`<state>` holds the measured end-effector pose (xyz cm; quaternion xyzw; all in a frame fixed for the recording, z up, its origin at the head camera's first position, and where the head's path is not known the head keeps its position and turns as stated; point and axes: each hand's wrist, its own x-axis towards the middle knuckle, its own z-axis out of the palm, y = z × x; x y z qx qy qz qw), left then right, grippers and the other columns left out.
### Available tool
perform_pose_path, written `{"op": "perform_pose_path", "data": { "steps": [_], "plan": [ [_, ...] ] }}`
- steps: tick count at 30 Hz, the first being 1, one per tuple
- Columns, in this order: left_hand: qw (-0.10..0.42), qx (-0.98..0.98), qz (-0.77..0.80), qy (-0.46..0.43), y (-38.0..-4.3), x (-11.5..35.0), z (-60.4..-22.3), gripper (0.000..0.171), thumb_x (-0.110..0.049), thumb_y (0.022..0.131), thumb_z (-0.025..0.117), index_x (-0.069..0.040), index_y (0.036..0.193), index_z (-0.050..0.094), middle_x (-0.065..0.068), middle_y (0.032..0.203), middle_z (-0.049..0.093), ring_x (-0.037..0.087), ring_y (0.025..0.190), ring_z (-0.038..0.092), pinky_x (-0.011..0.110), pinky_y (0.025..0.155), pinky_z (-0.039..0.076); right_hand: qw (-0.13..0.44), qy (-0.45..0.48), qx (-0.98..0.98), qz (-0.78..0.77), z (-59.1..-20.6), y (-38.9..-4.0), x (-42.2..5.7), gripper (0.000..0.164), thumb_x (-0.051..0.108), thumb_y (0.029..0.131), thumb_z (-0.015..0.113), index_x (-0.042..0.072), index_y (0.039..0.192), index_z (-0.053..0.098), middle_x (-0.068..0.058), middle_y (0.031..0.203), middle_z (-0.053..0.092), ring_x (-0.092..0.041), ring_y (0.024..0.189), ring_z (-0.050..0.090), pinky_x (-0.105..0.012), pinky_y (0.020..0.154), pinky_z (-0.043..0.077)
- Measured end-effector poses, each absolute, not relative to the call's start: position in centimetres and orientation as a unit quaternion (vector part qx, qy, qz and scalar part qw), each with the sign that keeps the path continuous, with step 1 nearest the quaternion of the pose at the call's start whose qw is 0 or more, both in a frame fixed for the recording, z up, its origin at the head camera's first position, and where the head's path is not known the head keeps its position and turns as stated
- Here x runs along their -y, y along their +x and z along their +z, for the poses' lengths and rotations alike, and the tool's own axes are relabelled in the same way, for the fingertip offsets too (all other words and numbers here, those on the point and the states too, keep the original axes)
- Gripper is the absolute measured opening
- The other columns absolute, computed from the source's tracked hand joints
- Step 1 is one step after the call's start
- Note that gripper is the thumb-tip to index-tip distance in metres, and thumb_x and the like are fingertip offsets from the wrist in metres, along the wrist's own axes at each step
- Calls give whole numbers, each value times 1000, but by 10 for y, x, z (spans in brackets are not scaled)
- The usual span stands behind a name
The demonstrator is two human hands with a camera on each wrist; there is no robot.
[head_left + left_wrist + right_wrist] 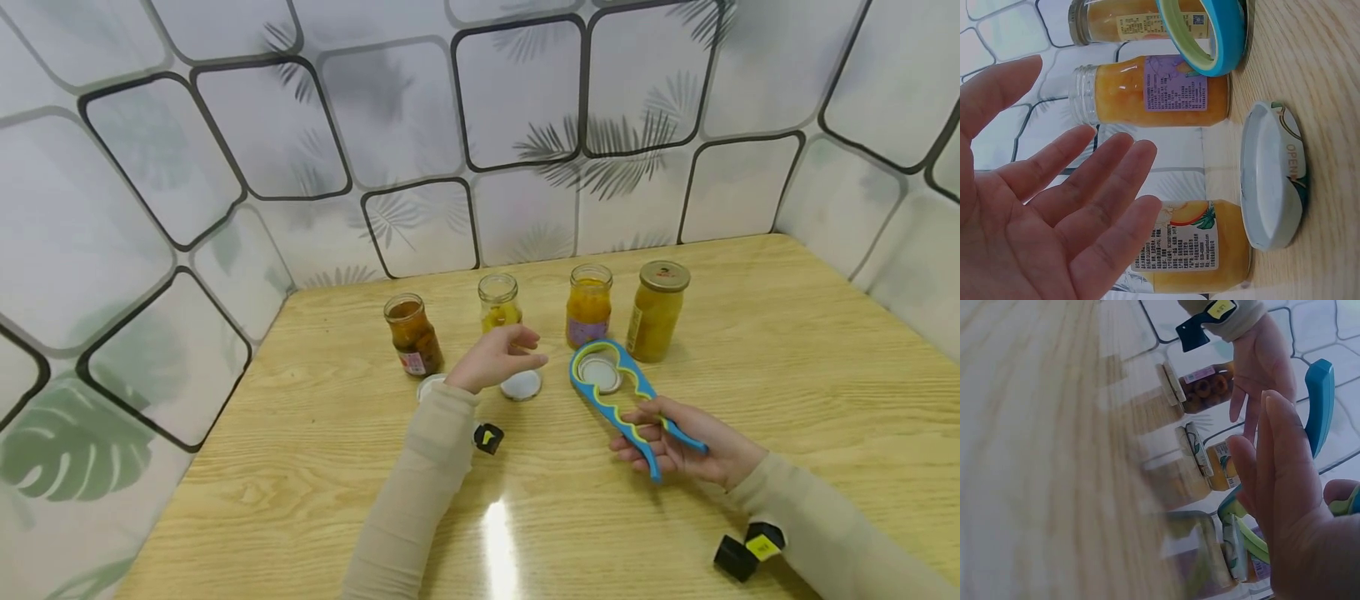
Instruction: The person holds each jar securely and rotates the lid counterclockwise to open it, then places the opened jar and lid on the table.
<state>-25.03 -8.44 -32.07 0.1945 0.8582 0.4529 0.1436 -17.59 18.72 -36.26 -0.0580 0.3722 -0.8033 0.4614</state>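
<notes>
Nearby sit 4 jars [588, 310], 3 lids [521, 386]; right hand [693, 442] holds opener [604, 409], left hand [497, 356] loose.

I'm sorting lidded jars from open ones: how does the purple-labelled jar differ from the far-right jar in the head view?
The purple-labelled jar is open, while the far-right jar wears a lid. The far-right jar stands taller than the purple-labelled jar. The far-right jar's label is pale yellow; the purple-labelled jar's is purple. Both are upright glass jars with orange-yellow contents.
</notes>
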Motion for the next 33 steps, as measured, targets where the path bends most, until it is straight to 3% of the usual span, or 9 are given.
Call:
{"op": "perform_pose_path", "data": {
  "steps": [13, 22, 27, 33],
  "plan": [
    [137, -865, 440, 198, -250, 90, -318, 40, -26, 85, 59, -4, 118, 51, 9, 115, 53, 24, 104, 51, 32, 85, 42, 447, -88, -412, -789, -354, -180, -184, 44, 15, 97, 15, -2, 102, 55, -21, 101, 60, -24, 88, 61, -33, 78, 48],
    [140, -862, 444, 201, -251, 86, -318, 40, -25, 85, 59, -5, 119, 51, 12, 118, 52, 23, 105, 50, 33, 87, 41, 411, -60, -492, -765, -342, -174, -181, 28, 17, 97, 31, -4, 102, 49, -18, 97, 61, -23, 82, 62, -35, 75, 49],
    [136, -862, 445, 199, -251, 86, -319, 40, -25, 85, 59, -5, 119, 52, 11, 117, 53, 23, 103, 51, 33, 86, 42, 373, -77, -542, -749, -326, -171, -180, 26, 20, 96, 37, -2, 107, 45, -20, 98, 60, -25, 83, 62, -39, 76, 48],
    [133, -866, 439, 199, -251, 88, -320, 40, -27, 85, 59, -5, 118, 52, 10, 116, 53, 23, 102, 51, 32, 85, 42, 294, -135, -614, -720, -297, -176, -179, 35, 25, 97, 35, -3, 117, 35, -18, 101, 59, -27, 84, 61, -41, 76, 48]
  ]
}}
